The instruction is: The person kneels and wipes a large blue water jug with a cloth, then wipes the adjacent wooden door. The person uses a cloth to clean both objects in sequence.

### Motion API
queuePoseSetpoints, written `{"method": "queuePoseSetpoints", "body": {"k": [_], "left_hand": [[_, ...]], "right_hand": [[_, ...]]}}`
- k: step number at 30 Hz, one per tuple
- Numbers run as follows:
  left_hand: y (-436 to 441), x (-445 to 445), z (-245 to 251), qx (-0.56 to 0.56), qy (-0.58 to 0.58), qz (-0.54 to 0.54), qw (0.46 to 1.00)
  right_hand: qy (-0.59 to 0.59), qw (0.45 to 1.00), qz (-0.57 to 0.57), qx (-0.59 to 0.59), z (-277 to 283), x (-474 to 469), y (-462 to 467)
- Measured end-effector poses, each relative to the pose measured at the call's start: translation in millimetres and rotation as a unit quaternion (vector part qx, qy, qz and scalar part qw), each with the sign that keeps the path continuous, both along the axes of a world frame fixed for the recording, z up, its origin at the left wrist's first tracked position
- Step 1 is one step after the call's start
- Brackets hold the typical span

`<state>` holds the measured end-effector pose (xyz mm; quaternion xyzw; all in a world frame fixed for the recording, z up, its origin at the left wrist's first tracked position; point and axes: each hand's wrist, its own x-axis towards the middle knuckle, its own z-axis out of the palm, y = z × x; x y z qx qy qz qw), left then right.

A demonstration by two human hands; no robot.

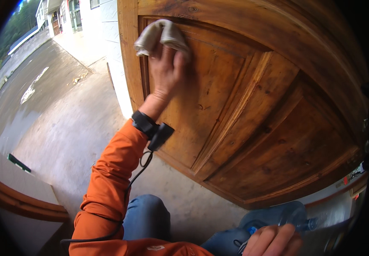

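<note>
With my left hand (166, 68) I press a folded, light grey ribbed cloth (162, 35) against the upper left panel of a brown wooden door (216, 83). The fingers lie on the cloth, near the raised moulding beside the door's edge. A black strap with a small black device (160, 136) sits around my left wrist, and a cable runs from it along the orange sleeve. My right hand (274, 241) is at the bottom edge, its fingers curled above my knee; whether it holds anything is hidden.
A large blue clear plastic water bottle (275, 214) lies on the concrete floor (184, 192) by the door's bottom edge. A white wall (109, 38) stands left of the door. Outside, wet paving (27, 83) leads to a building. A wooden trim (27, 203) curves at lower left.
</note>
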<state>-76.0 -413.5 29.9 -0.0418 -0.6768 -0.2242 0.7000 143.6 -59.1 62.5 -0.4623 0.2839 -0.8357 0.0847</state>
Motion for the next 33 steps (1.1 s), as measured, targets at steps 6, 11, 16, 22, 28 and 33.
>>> {"method": "queuePoseSetpoints", "body": {"k": [6,11,16,22,28,33], "left_hand": [[111,38,-34,-0.264,-0.110,-0.097,0.953],[132,32,3,-0.191,-0.082,-0.134,0.969],[155,13,15,-0.157,0.001,-0.141,0.977],[121,45,-81,-0.348,-0.186,-0.190,0.899],[130,37,-26,-0.236,-0.114,-0.140,0.955],[164,24,21,-0.159,0.009,-0.245,0.956]], "right_hand": [[0.002,0.993,0.009,0.114,27,14,12],[0.012,0.981,-0.037,0.188,33,20,16],[0.046,0.972,-0.013,0.228,28,11,23],[0.042,0.976,0.029,0.213,29,12,29],[0.077,0.981,0.022,0.175,32,16,28],[0.044,0.960,-0.058,0.270,39,34,31]]}}
